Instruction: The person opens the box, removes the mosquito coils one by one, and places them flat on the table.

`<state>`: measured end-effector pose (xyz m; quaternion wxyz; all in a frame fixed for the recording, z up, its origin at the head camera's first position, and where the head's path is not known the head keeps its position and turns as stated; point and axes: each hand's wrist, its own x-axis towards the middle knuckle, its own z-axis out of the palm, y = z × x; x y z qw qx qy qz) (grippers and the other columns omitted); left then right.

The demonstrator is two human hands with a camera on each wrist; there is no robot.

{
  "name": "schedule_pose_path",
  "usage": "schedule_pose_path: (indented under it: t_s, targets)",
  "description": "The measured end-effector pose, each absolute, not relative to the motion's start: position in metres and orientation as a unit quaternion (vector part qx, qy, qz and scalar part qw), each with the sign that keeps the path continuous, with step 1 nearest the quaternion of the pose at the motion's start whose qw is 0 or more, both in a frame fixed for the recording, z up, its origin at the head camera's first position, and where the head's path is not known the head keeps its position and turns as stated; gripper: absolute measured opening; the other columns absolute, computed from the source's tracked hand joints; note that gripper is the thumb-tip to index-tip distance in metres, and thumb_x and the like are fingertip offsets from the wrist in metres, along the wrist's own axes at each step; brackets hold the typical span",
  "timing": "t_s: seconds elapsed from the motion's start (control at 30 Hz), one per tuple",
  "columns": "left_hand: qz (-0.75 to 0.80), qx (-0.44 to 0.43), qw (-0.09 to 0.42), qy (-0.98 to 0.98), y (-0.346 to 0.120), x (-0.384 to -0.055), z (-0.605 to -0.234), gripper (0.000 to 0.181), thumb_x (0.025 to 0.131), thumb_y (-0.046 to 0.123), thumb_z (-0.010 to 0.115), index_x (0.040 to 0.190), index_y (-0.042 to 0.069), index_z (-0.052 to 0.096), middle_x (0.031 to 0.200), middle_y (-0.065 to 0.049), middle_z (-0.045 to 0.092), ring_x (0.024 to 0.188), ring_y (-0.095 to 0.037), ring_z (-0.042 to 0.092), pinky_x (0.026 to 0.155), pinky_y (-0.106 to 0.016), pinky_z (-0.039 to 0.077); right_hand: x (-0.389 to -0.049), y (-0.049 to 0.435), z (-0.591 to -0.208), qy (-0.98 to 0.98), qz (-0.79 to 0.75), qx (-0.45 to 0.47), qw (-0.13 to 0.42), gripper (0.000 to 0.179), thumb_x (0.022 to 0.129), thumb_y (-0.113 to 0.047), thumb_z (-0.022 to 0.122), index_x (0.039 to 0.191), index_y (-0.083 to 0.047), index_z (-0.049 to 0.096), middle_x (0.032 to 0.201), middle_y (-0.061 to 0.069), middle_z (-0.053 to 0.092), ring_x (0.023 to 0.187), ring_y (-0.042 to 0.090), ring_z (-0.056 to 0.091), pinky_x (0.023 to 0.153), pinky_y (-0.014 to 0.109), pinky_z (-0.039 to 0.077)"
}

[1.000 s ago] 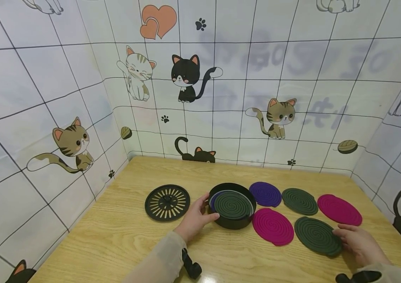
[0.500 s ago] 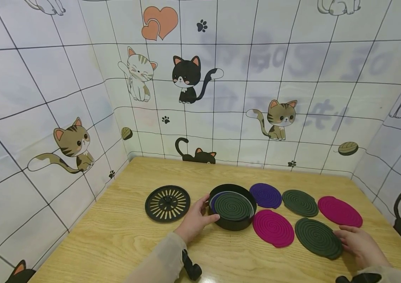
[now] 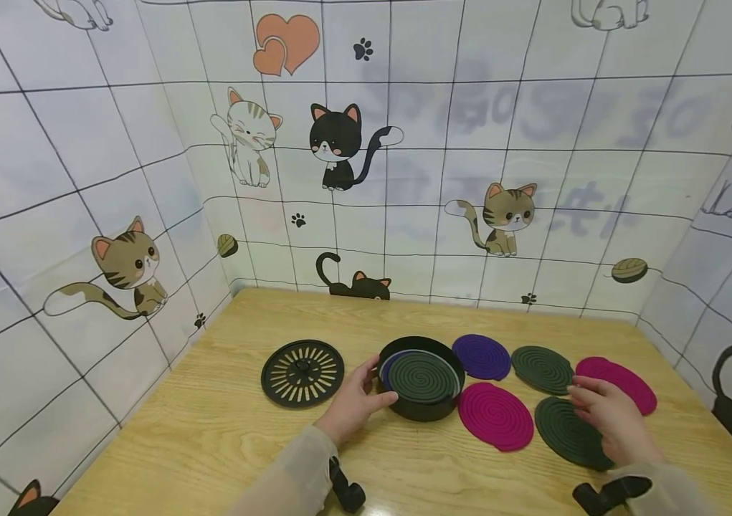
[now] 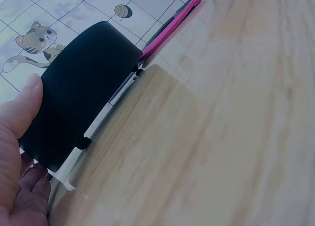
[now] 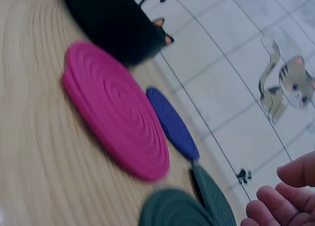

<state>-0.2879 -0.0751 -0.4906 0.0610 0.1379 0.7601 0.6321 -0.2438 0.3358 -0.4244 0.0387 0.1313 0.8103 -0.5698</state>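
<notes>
Mats (image 3: 424, 376) are occupying the holder (image 3: 424, 411) my left hand (image 3: 354, 405) is gripping; five mats (image 3: 496, 416) are remaining toward three o'clock, near my relaxed, empty right hand (image 3: 614, 416).

Smooth matt holder (image 4: 83, 93), wood-grained table (image 3: 211, 444)

Near green mat (image 3: 561, 428) is partly covered by the right hand (image 3: 612, 417). Black pan (image 5: 112, 26) is cropped by right-wrist view's top edge.

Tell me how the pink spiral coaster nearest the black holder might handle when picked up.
That pink spiral coaster looks thin, so probably light. Lying flat on the table, it seems unlikely to roll. Ridged, it may resist slipping.
</notes>
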Motion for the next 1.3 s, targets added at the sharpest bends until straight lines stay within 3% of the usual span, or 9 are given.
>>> schedule_pose_path:
  t_s: [0.1,0.2,0.43,0.67,1.0,1.3]
  targets:
    - [0.63,0.139,0.06,0.761,-0.075,-0.288,-0.49,0.086,0.083,0.033,0.076,0.151,0.01,0.028,0.148,-0.014,0.038,0.138,-0.03,0.034,0.113,-0.045,0.029,-0.247,0.311,-0.421,0.807,-0.579,0.113,0.03,0.065,0.101,-0.03,0.05,0.146,0.008,0.026,0.123,0.008,0.053,0.094,0.005,0.053,0.081,0.023,0.05]
    - [0.631,0.141,0.06,0.761,-0.074,-0.288,-0.491,0.086,0.083,0.033,0.076,0.151,0.01,0.028,0.148,-0.014,0.038,0.138,-0.03,0.034,0.113,-0.045,0.028,-0.25,0.286,-0.416,0.8,-0.592,0.092,0.03,0.061,0.101,-0.027,0.051,0.146,0.006,0.028,0.128,0.012,0.051,0.099,0.007,0.054,0.086,0.025,0.049]
    - [0.633,0.139,0.064,0.759,-0.073,-0.288,-0.491,0.085,0.084,0.032,0.076,0.151,0.01,0.028,0.149,-0.015,0.038,0.138,-0.031,0.034,0.113,-0.046,0.028,-0.256,0.235,-0.408,0.781,-0.622,0.059,0.028,0.054,0.1,-0.022,0.054,0.142,0.004,0.035,0.133,0.019,0.046,0.11,0.022,0.054,0.099,0.042,0.045]
    - [0.634,0.137,0.061,0.759,-0.075,-0.287,-0.492,0.087,0.083,0.033,0.076,0.151,0.01,0.028,0.149,-0.016,0.037,0.137,-0.034,0.034,0.112,-0.048,0.029,-0.27,0.193,-0.407,0.759,-0.649,0.037,0.033,0.046,0.098,-0.013,0.055,0.137,0.007,0.04,0.133,0.024,0.048,0.119,0.036,0.05,0.105,0.049,0.04]
    - [0.635,0.136,0.069,0.757,-0.074,-0.284,-0.49,0.086,0.085,0.033,0.074,0.152,0.011,0.025,0.151,-0.016,0.034,0.139,-0.035,0.03,0.113,-0.048,0.028,-0.288,0.163,-0.409,0.763,-0.645,0.015,0.045,0.046,0.098,-0.009,0.053,0.139,0.007,0.038,0.137,0.026,0.044,0.125,0.038,0.045,0.107,0.051,0.036]
    - [0.64,0.131,0.071,0.753,-0.074,-0.286,-0.491,0.085,0.086,0.03,0.074,0.152,0.01,0.024,0.151,-0.017,0.033,0.14,-0.035,0.029,0.113,-0.049,0.027,-0.295,0.149,-0.411,0.813,-0.579,0.021,0.051,0.051,0.097,-0.017,0.055,0.142,0.002,0.039,0.142,0.025,0.04,0.131,0.043,0.035,0.107,0.06,0.03]
